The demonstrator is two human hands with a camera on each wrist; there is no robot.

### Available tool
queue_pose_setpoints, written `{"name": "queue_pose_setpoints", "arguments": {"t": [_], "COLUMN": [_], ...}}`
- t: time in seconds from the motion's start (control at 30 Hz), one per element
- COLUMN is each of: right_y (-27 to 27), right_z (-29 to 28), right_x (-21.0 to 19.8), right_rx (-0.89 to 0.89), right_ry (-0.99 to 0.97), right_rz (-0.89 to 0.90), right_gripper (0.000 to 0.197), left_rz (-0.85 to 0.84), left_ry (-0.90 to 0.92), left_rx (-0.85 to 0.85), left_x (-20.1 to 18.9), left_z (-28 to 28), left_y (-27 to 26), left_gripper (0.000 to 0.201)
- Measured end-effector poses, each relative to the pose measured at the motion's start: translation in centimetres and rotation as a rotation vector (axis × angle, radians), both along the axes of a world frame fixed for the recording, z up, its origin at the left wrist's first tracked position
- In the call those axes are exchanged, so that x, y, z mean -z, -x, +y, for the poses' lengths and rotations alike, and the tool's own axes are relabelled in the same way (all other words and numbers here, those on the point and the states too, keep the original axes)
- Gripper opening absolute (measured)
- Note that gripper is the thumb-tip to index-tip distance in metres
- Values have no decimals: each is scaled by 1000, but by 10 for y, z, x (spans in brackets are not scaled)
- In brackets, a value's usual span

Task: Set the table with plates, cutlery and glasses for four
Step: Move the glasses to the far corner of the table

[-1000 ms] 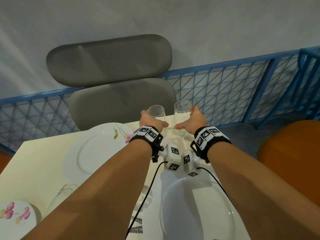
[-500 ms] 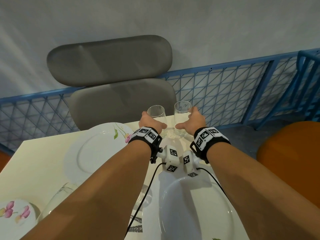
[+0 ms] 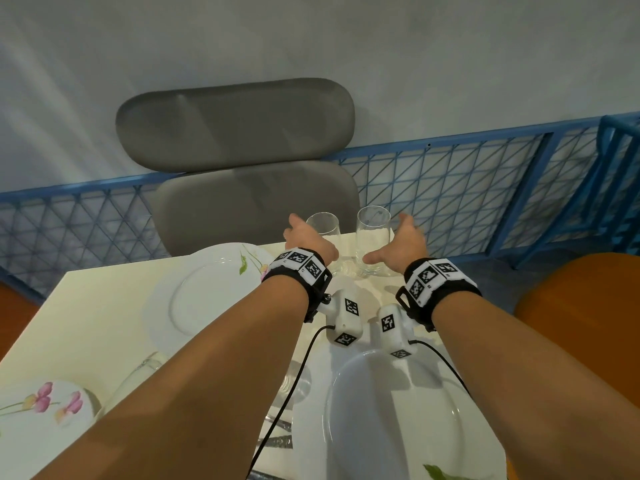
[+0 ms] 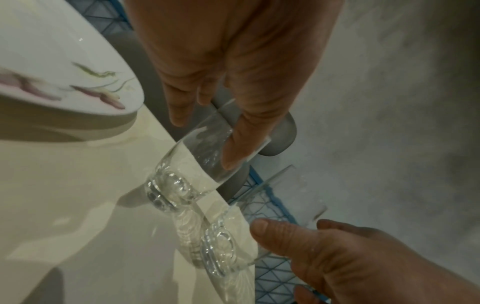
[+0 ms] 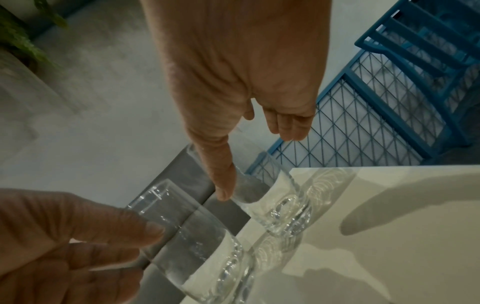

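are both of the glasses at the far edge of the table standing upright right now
Yes, in the head view the left glass and the right glass both stand upright, side by side, on the table.

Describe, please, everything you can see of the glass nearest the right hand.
The right glass is a clear, plain tumbler with a thick, heavy base and straight walls widening slightly to the rim. It looks empty. It stands upright near the far edge of the cream table, just beside the left glass. The right hand is spread around it, fingers straight; the right wrist view shows the thumb at its wall, though contact is unclear.
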State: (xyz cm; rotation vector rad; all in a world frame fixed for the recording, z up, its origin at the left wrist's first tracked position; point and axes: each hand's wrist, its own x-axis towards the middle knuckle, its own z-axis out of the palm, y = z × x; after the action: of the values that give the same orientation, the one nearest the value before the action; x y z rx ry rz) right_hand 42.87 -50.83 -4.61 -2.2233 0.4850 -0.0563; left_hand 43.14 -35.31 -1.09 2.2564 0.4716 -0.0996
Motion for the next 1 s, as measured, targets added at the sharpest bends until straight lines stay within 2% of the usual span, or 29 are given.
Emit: {"name": "queue_pose_setpoints", "arguments": {"t": [0.1,0.23,0.37,0.53,0.67,0.8,1.0], "right_y": [15,41,73,124,164,184,195], "right_z": [1,17,46,89,129,166,201], "right_x": [-20,-51,-78,-92,-80,-60,-29], "right_rx": [39,54,-24,-144,-188,-192,-137], "right_ry": [6,42,62,-59,-155,-150,-122], "right_rz": [-35,-108,-169,-232,-178,-96,19], "right_gripper": [118,112,94,79,77,83,103], "left_rz": [-46,-168,-325,-418,-332,-181,63], "left_ry": [-7,18,2,27,-27,-240,-530], "left_rx": [32,107,211,214,232,302,521], "left_x": [-23,-66,-106,-132,-123,-95,-46], "left_z": [4,22,70,162,234,283,313], "left_y": [14,44,79,119,147,166,187], "left_gripper": [106,100,79,46,37,38,54]}}
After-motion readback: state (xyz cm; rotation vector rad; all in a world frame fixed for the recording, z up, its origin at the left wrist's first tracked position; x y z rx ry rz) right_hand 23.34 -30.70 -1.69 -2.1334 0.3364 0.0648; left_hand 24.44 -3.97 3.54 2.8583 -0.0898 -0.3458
